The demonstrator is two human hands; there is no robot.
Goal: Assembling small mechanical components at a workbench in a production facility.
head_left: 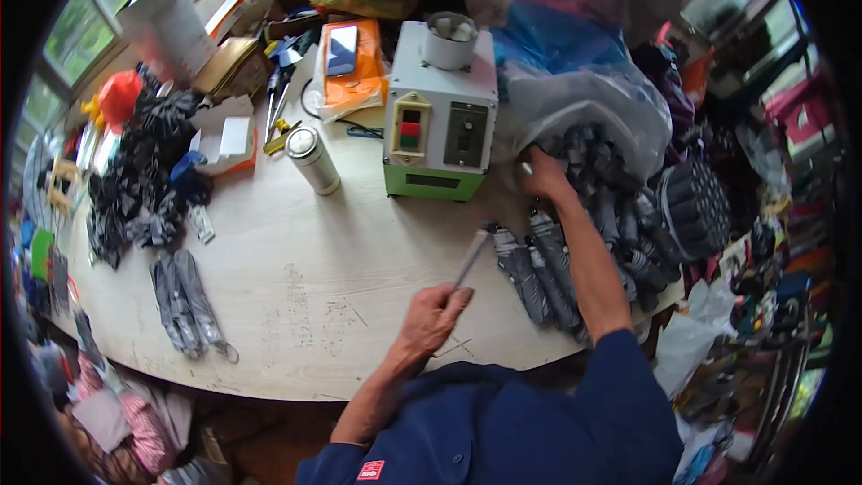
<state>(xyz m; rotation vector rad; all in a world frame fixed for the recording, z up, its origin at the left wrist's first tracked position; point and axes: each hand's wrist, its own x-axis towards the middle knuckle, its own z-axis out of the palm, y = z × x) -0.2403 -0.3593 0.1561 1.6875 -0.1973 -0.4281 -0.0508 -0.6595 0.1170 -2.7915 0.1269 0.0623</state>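
Observation:
My left hand (pixel 431 319) is closed around one end of a thin grey rod (pixel 471 259), which slants up and away over the table. The rod's dark far tip is close to the tops of several folded grey umbrellas (pixel 523 278) lying side by side. Farther out, my right hand (pixel 544 176) is at the mouth of a clear plastic bag (pixel 584 94). Its fingertips are partly hidden there, so what they touch does not show. More dark folded umbrellas (pixel 597 162) are heaped in and below the bag, under and beside my right forearm.
A grey and green machine (pixel 440 108) with switches stands mid-table. Left of it is a steel flask (pixel 312 160). Black plastic bags (pixel 135 180) and grey folded umbrellas (pixel 187 301) lie at the left. A bundle of dark umbrellas (pixel 693 208) sits at the right edge.

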